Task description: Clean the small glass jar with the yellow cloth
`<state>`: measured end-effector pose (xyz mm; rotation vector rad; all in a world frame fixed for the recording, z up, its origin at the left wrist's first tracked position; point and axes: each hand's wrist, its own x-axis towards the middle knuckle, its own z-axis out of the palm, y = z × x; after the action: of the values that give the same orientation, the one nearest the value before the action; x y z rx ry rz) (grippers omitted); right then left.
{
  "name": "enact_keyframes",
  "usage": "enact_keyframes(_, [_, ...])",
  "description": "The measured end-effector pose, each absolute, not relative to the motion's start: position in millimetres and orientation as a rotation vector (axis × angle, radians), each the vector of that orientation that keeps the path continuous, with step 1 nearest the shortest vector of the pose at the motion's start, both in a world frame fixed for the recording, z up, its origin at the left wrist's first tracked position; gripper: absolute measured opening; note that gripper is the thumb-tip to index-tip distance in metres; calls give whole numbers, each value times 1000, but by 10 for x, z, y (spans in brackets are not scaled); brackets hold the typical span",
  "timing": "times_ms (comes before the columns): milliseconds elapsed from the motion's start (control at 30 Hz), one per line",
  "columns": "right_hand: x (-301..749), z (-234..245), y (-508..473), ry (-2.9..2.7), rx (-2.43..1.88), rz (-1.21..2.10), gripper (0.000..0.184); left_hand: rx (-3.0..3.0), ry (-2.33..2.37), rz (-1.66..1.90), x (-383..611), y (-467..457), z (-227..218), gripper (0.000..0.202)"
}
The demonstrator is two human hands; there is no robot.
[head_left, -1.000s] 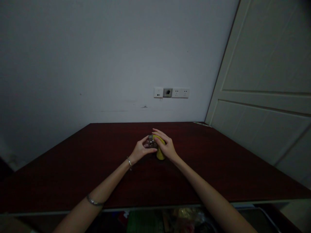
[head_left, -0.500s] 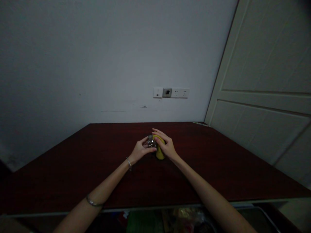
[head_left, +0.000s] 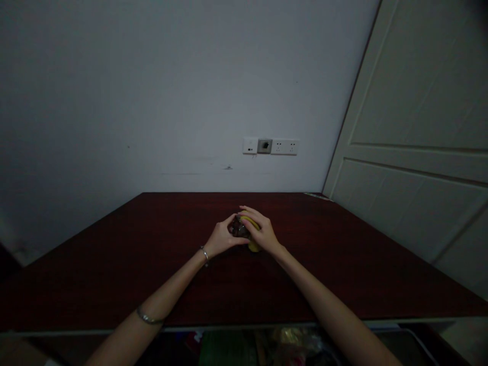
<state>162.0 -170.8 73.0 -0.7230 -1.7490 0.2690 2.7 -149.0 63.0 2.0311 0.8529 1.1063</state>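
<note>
Over the middle of the table, my left hand [head_left: 223,238] curves its thumb and fingers around a small, shiny see-through glass [head_left: 239,228]. Its exact shape is partly hidden by the fingers and is dim. My right hand [head_left: 264,233] is closed on a yellow cloth [head_left: 253,246], pressing it against the glass's right side. Part of the cloth shows between the right thumb and fingers, and its lower end hangs below the hand near the tabletop.
The dark red tabletop [head_left: 152,264] reaches back to a pale wall with a row of sockets [head_left: 284,147]. A panelled door [head_left: 415,122] stands on the right. Below the front edge, an open space holds a green item [head_left: 226,348] and crinkled plastic packaging [head_left: 293,338].
The glass looks tilted differently in my left hand, with its bright shine gone. My right hand and the cloth have shifted slightly down. The camera view has moved a little.
</note>
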Motion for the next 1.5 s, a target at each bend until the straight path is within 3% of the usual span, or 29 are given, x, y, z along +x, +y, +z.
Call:
enact_keyframes(167, [1651, 765, -1759, -2017, -654, 78, 28, 2189, 928, 1111, 26, -1518, 660, 71])
enact_keyframes(433, [1610, 734, -1667, -1735, -777, 231, 24, 2229, 864, 1172, 42, -1544, 666, 87])
enact_keyframes(733, [1610, 740, -1762, -1978, -666, 104, 27, 2119, 939, 1153, 49, -1521, 640, 77])
enact_keyframes(1067, [1603, 808, -1659, -1491, -739, 530, 23, 2132, 835, 1230, 42, -1565, 670, 91])
enact_keyframes(1333, [1653, 834, -1663, -1435, -709, 804, 38, 1692, 670, 1162, 33, -1501, 652, 84])
enact_keyframes(1500, [1700, 900, -1749, -1624, -674, 717, 44, 1544, 660, 1163, 28, -1476, 693, 69])
